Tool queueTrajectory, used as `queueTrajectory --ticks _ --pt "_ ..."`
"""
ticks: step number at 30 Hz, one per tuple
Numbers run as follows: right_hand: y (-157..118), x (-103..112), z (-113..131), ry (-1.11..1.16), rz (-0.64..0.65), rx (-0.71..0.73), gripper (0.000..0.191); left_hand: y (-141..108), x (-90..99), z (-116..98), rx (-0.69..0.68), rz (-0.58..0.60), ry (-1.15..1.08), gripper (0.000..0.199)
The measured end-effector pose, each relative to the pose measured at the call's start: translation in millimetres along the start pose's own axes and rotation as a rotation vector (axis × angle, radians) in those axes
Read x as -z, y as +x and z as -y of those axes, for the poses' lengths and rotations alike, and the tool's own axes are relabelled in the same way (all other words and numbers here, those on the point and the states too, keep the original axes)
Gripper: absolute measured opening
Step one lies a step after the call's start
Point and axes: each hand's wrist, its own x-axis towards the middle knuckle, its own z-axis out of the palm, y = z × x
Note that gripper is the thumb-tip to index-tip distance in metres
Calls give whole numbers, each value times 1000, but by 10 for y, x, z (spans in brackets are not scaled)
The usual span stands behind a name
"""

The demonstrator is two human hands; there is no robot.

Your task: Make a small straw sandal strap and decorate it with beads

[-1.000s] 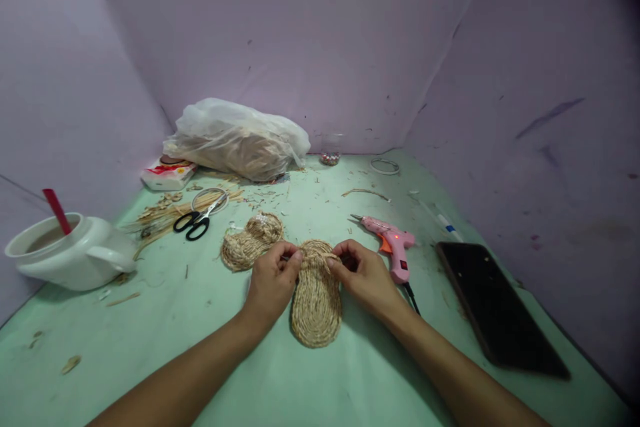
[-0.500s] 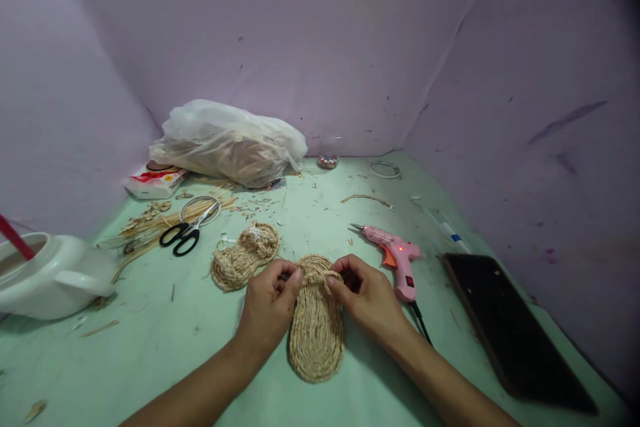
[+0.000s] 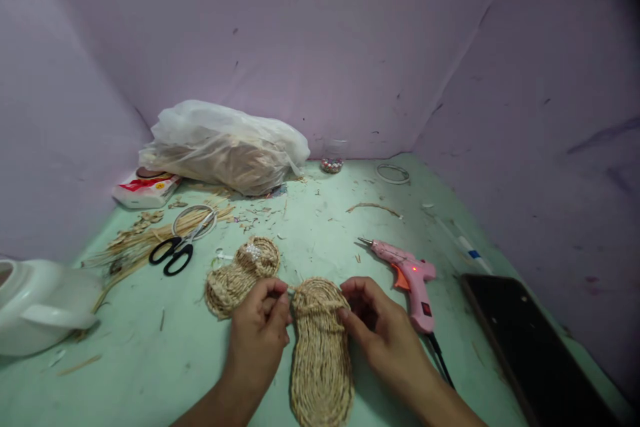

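Observation:
A woven straw slipper sole (image 3: 321,367) lies upright in front of me, a braided strap (image 3: 320,309) across its upper part. At its left edge, my left hand (image 3: 263,327) is closed, with thumb and index finger pinching a short straw strand end. My right hand (image 3: 387,333) is closed on the slipper's right edge beside the strap, thumb low and index finger higher; its other fingers are curled. A second, smaller-looking straw slipper (image 3: 227,283) with white beads on its strap (image 3: 254,252) lies just beyond my left hand.
A pink glue gun (image 3: 413,277), its red light lit, lies right, near a dark phone-like slab (image 3: 530,347). Black-handled scissors (image 3: 175,253), straw strands and a white pot (image 3: 45,307) are left. A plastic bag (image 3: 225,147) and a bead jar (image 3: 332,164) stand behind.
The view has shifted, so the slipper and both hands appear lower. My hands have moved outward from the strap to the slipper's edges, and the strap now lies flatter across it.

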Motion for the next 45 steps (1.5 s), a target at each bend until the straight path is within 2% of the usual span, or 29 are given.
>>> queueTrajectory --ticks 3,8,19,25,35,41,45 --pt "5 -8 -13 1 5 -6 16 17 9 10 -6 -19 -25 20" --pt "5 -20 -35 10 8 -11 16 28 38 47 -118 24 61 25" --pt "8 -21 -13 8 -21 -6 16 63 31 106 -232 66 106 17" --pt "5 -26 -11 -2 -30 -4 18 57 38 56 -200 82 123 17" --pt "12 -14 -14 5 4 -20 16 40 44 113 -143 69 124 16" --pt "3 113 46 23 117 20 18 49 29 84 -149 78 152 15" --pt "-18 206 96 -126 137 34 27 51 27 52 -139 77 139 16"
